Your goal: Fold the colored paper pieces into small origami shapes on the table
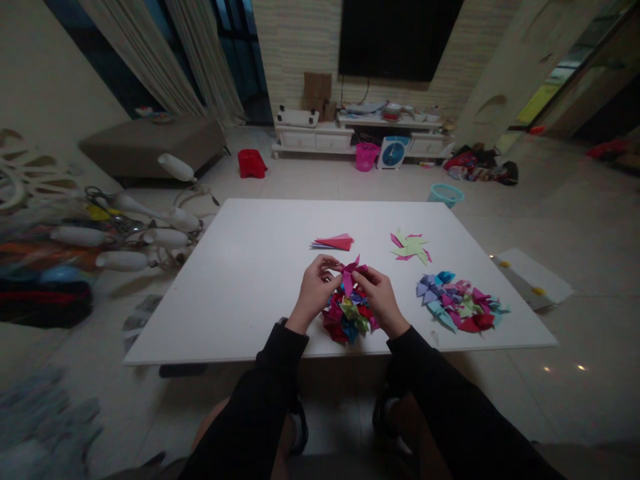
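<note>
Between my two hands is a magenta folded-paper piece with pointed petals, like an origami flower [349,279]. My left hand [320,285] pinches its left side and my right hand [376,293] pinches its right side. Just below, partly hidden by the hands, a pile of multicoloured folded paper pieces [350,319] lies on the white table [240,287]. Beyond the hands rests a small stack of pink and red folded paper [336,243]. To the right is a flat green and pink pinwheel-shaped paper piece [411,246], with another heap of coloured folded papers [463,303] nearer me.
A light-blue basket [447,194] stands on the floor past the table's far right corner. White lamp-like fixtures [167,237] crowd the left edge. Farther off are a red stool [252,163], a pink bin [367,156] and a white TV cabinet [320,140].
</note>
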`<state>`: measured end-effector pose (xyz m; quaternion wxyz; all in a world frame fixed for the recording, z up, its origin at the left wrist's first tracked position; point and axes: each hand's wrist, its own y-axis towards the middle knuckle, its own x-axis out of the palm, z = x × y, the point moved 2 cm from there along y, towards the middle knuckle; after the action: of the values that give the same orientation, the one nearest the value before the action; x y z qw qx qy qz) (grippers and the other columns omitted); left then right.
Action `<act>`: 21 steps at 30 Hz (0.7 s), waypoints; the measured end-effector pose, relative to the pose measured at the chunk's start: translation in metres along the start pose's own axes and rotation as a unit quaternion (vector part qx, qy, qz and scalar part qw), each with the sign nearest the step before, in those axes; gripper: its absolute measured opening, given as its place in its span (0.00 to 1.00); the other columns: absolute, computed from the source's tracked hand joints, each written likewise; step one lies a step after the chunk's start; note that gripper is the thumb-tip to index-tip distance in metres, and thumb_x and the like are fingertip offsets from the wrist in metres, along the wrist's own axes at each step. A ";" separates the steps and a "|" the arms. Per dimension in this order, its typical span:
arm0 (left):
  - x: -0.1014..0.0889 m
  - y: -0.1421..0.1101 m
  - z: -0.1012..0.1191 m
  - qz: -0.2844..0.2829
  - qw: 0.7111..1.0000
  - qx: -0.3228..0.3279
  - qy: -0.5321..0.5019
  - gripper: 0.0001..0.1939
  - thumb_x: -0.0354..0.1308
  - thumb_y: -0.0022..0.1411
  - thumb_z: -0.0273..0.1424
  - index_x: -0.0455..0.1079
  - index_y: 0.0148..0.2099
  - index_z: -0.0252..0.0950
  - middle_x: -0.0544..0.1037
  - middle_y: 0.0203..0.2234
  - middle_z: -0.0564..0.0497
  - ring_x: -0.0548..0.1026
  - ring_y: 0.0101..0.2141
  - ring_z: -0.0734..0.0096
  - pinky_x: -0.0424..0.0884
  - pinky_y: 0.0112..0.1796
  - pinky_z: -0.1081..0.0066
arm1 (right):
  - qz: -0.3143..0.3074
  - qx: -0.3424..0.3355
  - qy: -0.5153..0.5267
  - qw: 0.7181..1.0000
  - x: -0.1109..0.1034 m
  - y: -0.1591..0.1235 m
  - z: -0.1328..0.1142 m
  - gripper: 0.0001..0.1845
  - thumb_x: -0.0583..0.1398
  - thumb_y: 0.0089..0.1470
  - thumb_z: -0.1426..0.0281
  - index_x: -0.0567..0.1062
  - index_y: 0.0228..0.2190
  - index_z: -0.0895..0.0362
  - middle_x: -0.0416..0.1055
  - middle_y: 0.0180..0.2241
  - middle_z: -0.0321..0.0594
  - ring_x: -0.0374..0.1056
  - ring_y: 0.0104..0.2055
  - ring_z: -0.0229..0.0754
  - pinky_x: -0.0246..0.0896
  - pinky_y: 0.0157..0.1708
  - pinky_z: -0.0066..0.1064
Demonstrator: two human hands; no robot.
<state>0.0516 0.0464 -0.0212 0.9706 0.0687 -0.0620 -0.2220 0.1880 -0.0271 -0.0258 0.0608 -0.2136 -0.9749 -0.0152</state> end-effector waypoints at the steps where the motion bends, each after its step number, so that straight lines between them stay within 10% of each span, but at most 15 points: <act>1: 0.000 0.000 0.000 0.004 1.000 0.001 -0.003 0.15 0.65 0.51 0.25 0.68 0.42 0.35 0.78 0.35 0.51 0.73 0.25 0.79 0.67 0.25 0.79 | 0.003 0.004 0.016 1.000 0.001 0.000 0.000 0.14 0.69 0.47 0.59 0.82 0.34 0.54 0.80 0.34 0.38 0.72 0.36 0.43 0.66 0.40 0.34; 15: -0.003 0.000 0.001 0.002 0.998 -0.019 0.055 0.07 0.64 0.54 0.30 0.76 0.36 0.34 0.75 0.20 0.54 0.73 0.20 0.74 0.67 0.22 0.75 | 0.023 -0.009 0.028 0.999 -0.002 0.002 -0.002 0.22 0.70 0.45 0.64 0.76 0.43 0.52 0.77 0.39 0.39 0.71 0.38 0.42 0.67 0.36 0.34; 21: -0.007 -0.005 0.006 0.044 0.967 0.119 0.222 0.04 0.62 0.58 0.26 0.77 0.36 0.37 0.79 0.31 0.51 0.73 0.24 0.75 0.68 0.27 0.74 | 0.090 -0.114 -0.105 0.984 -0.013 0.001 -0.015 0.17 0.69 0.48 0.65 0.74 0.40 0.53 0.72 0.45 0.41 0.69 0.41 0.44 0.65 0.32 0.32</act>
<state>0.0421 0.0449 -0.0164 0.9537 0.2288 0.1256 -0.1494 0.2021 -0.0325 -0.0123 -0.0652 -0.3065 -0.9445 -0.0985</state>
